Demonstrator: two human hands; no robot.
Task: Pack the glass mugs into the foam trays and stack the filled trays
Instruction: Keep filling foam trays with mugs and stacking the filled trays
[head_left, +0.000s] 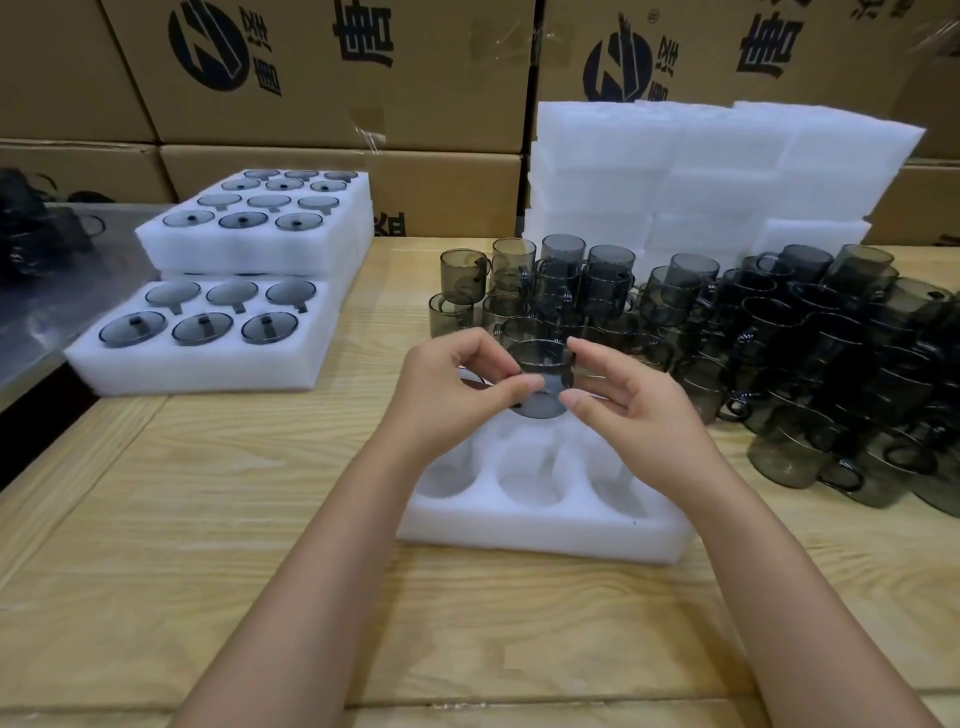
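Small smoky-grey glass mug (543, 376) held above the far pockets of the white foam tray (540, 540) on the wooden bench, its wall pinched between thumb and fingertips of the left hand (449, 387) and the right hand (626, 410). Judged light, rigid, smooth-sided and breakable. It is best gripped at wall or rim and lowered squarely into a round pocket.

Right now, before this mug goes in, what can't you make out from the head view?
Head view only:
- Back pockets of the foam tray: hidden by left hand, right hand and held mug.
- The mug's handle: hidden under the grip.
- Pile of loose mugs: cut off by the right edge, count unknown.
- Far left, dark objects: blurred.
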